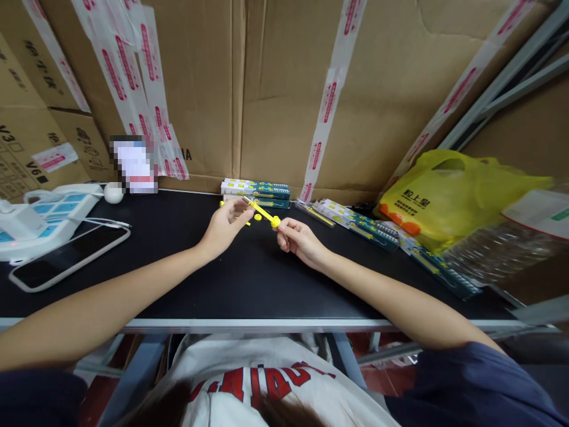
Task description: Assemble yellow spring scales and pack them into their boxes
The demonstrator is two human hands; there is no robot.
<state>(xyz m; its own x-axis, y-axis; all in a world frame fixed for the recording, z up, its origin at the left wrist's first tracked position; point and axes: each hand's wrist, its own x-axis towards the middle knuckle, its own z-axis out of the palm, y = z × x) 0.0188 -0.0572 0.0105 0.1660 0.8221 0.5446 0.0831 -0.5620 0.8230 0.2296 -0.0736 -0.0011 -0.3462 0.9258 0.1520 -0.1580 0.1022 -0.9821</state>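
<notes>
A thin yellow rod (pixel 265 214) slants between my hands above the black table, with a metallic tip at its left end and a round yellow knob (pixel 275 222) at its right. My left hand (pixel 226 222) grips the rod's left end between thumb and fingers. At the knob end my right hand (pixel 300 240) is pinched closed; something thin and shiny shows under its fingers, too small to name. Behind the rod, small yellow pieces (pixel 258 217) lie on the table, partly hidden by my left hand.
Printed boxes (pixel 255 190) lie against the cardboard wall, and more boxes (pixel 355 222) run toward the right. A yellow plastic bag (pixel 427 196) and clear packaging (pixel 498 252) crowd the right side. To the left are a power strip (pixel 66 201), a phone (pixel 71 258) and an upright blurred screen (pixel 136 166).
</notes>
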